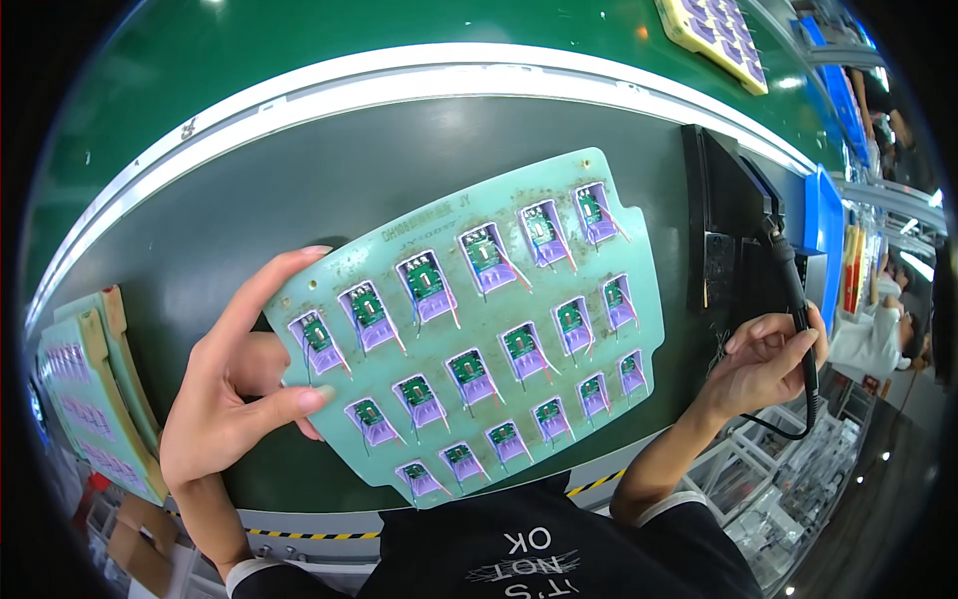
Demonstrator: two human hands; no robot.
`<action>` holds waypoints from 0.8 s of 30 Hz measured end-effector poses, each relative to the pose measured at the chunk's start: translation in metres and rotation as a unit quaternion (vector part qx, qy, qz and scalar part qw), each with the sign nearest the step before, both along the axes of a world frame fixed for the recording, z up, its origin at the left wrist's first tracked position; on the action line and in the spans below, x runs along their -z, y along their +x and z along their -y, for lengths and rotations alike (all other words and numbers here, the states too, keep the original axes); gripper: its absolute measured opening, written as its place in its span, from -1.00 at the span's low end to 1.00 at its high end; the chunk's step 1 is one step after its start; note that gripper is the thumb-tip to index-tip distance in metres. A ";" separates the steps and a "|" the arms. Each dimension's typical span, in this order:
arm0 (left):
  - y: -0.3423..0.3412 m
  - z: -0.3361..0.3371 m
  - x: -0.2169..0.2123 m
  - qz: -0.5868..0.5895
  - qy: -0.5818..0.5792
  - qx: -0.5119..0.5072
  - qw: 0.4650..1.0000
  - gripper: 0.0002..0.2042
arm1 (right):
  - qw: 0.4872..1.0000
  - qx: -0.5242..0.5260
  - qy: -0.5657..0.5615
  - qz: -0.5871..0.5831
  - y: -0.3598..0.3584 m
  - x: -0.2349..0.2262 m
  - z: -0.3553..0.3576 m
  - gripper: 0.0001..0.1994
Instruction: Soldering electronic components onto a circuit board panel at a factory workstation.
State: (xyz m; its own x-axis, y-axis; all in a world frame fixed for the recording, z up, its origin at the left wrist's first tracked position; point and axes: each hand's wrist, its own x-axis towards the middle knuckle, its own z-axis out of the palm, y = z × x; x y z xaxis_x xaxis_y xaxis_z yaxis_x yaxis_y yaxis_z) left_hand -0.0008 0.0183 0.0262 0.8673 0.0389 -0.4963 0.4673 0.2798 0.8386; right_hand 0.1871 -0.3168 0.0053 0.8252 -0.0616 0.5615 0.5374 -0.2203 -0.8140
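Green tray (647, 260) is over the tabletop (399, 135), grip of L hand (215, 399) pinching its left edge, thumb on top. Prob. stiff, fairly light; circuit boards (424, 275) w/ thin wires look fragile, so hold bare rim. R hand (763, 364) has fingers at black corded tool (788, 270), can't tell if gripped. Black stand (714, 215) limits room on R; stacked trays (95, 349) far L.
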 end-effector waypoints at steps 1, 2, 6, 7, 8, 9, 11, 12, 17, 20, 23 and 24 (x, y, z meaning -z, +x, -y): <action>0.001 0.000 -0.001 -0.003 0.006 0.000 1.000 -0.26 | 1.000 -0.004 0.003 -0.004 0.000 -0.001 -0.001 -0.71; 0.003 -0.002 -0.001 -0.003 0.008 0.002 1.000 -0.26 | 1.000 -0.008 0.005 -0.007 0.000 -0.001 -0.001 -0.71; 0.007 -0.004 0.001 -0.006 0.008 0.010 1.000 -0.24 | 1.000 -0.002 0.000 -0.018 -0.001 0.000 -0.002 -0.71; 0.008 -0.004 0.001 -0.010 0.012 0.003 1.000 -0.23 | 1.000 0.001 0.000 -0.018 0.000 0.000 0.000 -0.71; 0.008 -0.004 0.001 -0.011 0.011 0.006 1.000 -0.23 | 1.000 0.004 0.000 -0.017 0.000 0.000 0.001 -0.71; 0.008 -0.005 0.001 -0.009 0.010 0.008 1.000 -0.22 | 1.000 0.007 0.001 -0.018 0.000 0.000 0.001 -0.71; 0.006 -0.006 0.001 -0.008 0.009 0.013 1.000 -0.22 | 1.000 0.007 0.002 -0.015 0.000 0.000 0.001 -0.71; 0.006 -0.006 0.001 -0.010 0.007 0.008 1.000 -0.21 | 1.000 0.010 0.002 -0.016 0.000 0.000 0.001 -0.71; 0.005 -0.004 0.002 -0.015 0.017 0.004 1.000 -0.19 | 1.000 -0.008 0.006 -0.014 0.000 0.000 0.002 -0.71; 0.006 -0.003 0.001 -0.027 0.019 -0.004 0.999 -0.17 | 1.000 -0.007 0.008 -0.018 0.000 0.002 0.002 -0.70; 0.006 -0.002 0.002 -0.031 0.031 -0.010 0.999 -0.16 | 1.000 0.001 0.001 -0.017 0.001 0.003 0.004 -0.69; 0.005 -0.003 0.002 -0.033 0.023 -0.014 0.999 -0.15 | 1.000 0.002 0.001 -0.018 0.001 0.003 0.005 -0.69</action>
